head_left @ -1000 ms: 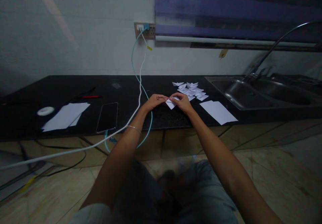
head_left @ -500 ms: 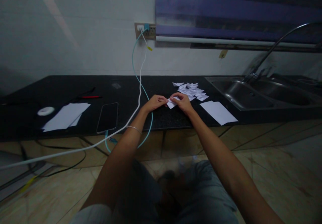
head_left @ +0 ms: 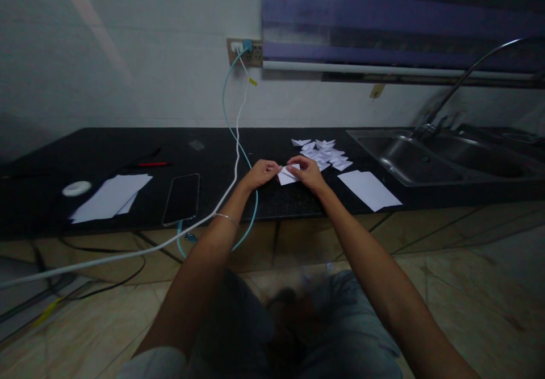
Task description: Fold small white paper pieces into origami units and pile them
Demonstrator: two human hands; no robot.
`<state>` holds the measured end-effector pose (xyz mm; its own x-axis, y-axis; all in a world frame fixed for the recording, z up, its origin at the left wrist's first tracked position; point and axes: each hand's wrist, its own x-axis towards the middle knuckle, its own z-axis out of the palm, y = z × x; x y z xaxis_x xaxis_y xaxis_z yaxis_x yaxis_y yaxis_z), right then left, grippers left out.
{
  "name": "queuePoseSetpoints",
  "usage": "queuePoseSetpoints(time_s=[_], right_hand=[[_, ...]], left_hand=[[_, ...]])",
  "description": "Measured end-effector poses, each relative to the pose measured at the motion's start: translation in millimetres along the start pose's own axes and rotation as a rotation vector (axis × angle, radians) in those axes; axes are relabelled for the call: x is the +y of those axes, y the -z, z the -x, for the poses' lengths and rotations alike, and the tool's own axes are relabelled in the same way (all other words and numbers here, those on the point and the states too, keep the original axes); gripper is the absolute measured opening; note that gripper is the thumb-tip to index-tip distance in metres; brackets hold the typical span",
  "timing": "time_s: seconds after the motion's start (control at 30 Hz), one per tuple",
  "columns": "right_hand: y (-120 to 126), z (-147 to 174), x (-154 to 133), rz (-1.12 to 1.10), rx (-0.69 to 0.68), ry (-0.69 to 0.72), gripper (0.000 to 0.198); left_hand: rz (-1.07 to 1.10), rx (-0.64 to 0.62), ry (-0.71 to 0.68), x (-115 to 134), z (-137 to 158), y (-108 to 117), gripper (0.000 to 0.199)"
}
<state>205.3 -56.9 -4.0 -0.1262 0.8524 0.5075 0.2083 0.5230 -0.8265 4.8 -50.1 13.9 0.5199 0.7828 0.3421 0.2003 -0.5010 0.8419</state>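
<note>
A small piece of folded white paper (head_left: 288,178) is held between my two hands, just above the dark countertop near its front edge. My left hand (head_left: 261,174) pinches its left corner with thumb and fingertips. On the other side, my right hand (head_left: 309,173) grips the right part, thumb at the front and fingers curled over the top. Right behind my right hand lies a cluster of several folded paper boats (head_left: 326,151). Flat sheets of white paper (head_left: 370,190) rest to the right of that hand.
Left of my arms lie a phone (head_left: 181,199), a paper stack (head_left: 111,196), a red pen (head_left: 153,164) and a white roll (head_left: 77,188). A white cable (head_left: 225,194) crosses over my left forearm from the wall socket (head_left: 256,53). At right is a steel sink (head_left: 409,157).
The folded paper has turned slightly, so its lower edge now lies flatter and more of its front shows. Both hands stay in nearly the same place.
</note>
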Motion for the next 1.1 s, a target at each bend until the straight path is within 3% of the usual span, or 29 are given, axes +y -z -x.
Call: queuePoseSetpoints(time_s=[0.3, 0.83, 1.1], right_hand=[[-0.8, 2.5, -5.9, -0.096, -0.019, -0.069, 0.040], [-1.5, 1.2, -5.7, -0.100, -0.012, -0.030, 0.029], [-1.2, 3.1, -7.5, -0.078, -0.029, -0.042, 0.030]], left_hand=[[0.036, -0.069, 0.029, -3.6, -0.6, 0.7, 0.036], [0.082, -0.092, 0.079, -1.7, 0.3, -0.5, 0.034], [0.057, -0.107, -0.003, -4.6, 0.3, 0.0, 0.037]])
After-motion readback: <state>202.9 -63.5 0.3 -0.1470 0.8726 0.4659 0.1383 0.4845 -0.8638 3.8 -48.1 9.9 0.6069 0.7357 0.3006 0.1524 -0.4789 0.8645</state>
